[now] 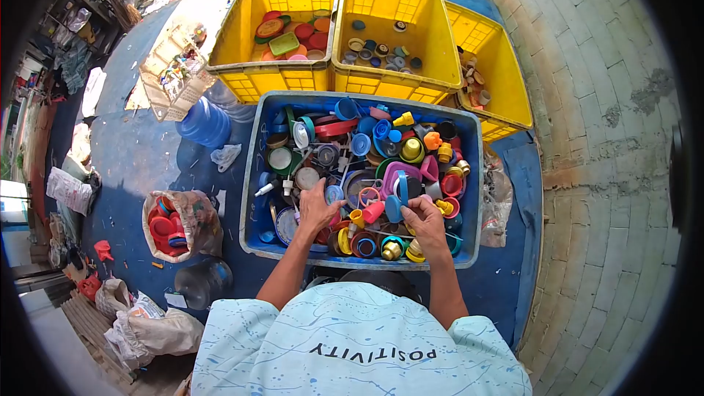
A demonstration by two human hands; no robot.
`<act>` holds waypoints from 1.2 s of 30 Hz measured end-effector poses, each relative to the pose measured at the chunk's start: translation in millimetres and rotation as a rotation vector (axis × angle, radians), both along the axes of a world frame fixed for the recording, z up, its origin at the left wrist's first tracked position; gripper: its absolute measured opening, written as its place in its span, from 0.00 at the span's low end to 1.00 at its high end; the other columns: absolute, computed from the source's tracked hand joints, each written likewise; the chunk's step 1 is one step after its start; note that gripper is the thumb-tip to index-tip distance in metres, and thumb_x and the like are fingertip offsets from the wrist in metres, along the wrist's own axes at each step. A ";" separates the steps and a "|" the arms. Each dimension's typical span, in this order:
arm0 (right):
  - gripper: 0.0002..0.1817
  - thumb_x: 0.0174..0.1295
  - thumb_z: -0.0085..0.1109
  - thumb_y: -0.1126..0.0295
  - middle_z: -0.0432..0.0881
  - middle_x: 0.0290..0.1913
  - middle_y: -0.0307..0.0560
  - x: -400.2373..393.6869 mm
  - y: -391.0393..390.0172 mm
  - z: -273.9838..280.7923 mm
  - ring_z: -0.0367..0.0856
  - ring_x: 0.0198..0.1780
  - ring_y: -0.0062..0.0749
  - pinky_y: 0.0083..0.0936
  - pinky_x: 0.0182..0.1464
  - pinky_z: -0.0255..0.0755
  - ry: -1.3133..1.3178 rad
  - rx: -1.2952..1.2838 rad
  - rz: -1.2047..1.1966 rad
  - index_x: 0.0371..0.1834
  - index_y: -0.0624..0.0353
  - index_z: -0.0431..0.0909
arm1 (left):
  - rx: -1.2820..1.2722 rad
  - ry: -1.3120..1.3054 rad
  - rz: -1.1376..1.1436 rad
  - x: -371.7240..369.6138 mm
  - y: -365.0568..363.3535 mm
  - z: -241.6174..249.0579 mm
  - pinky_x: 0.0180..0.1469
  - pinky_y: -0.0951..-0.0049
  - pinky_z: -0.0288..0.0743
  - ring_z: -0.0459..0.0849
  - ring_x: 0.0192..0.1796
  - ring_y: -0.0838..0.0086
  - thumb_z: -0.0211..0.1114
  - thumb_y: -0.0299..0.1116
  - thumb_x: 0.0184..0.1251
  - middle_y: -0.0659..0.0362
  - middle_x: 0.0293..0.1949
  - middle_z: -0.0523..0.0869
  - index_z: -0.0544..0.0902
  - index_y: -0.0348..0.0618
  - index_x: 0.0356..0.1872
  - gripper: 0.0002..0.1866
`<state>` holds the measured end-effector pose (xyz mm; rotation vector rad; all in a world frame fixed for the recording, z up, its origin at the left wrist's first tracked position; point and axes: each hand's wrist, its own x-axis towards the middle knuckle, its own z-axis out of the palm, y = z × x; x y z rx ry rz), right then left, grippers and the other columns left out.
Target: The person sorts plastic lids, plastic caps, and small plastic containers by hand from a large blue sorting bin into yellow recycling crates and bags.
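Observation:
A blue crate (251,176) full of mixed plastic lids, caps and pump tops is right in front of me. My left hand (317,209) is over its left-middle part, thumb and fingers around the edge of a pale blue cap (334,194). On the right side, my right hand (425,221) pinches a blue lid (394,209) between thumb and fingers. Next to that lid are a pink cup-shaped cap (373,211) and a purple lid (402,173). Brass-coloured caps (392,250) lie below the right hand.
Behind the crate stand three yellow crates: one with red and green lids (284,44), one with small dark caps (396,18), one with brownish caps (477,88). At left are a sack of red lids (202,224), a blue water jug (204,123) and a cream basket (165,92). A block wall (609,176) bounds the right.

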<state>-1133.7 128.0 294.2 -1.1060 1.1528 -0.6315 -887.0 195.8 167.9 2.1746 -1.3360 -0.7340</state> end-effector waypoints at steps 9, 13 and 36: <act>0.07 0.65 0.62 0.71 0.79 0.31 0.34 -9.3 12.6 -29.6 0.77 0.30 0.16 0.14 0.36 0.72 -0.144 0.131 -0.249 0.41 0.59 0.77 | 0.042 -0.009 -0.121 6.8 -13.6 -2.8 0.56 0.56 0.69 0.77 0.51 0.48 0.78 0.47 0.41 0.41 0.47 0.82 0.76 0.34 0.56 0.40; 0.05 0.66 0.60 0.71 0.79 0.32 0.36 -8.6 6.8 -46.9 0.79 0.31 0.18 0.16 0.36 0.75 -0.146 0.131 -0.261 0.39 0.59 0.75 | 0.102 0.621 0.146 4.9 -27.6 46.4 0.51 0.66 0.76 0.82 0.51 0.63 0.77 0.45 0.49 0.46 0.48 0.81 0.73 0.33 0.59 0.38; 0.14 0.66 0.55 0.76 0.77 0.42 0.48 56.8 -297.1 29.0 0.81 0.40 0.31 0.24 0.44 0.80 -0.408 -0.086 -0.369 0.52 0.71 0.68 | -0.186 1.267 0.408 12.3 -316.6 188.9 0.47 0.67 0.73 0.79 0.47 0.69 0.62 0.51 0.66 0.56 0.50 0.80 0.78 0.45 0.51 0.22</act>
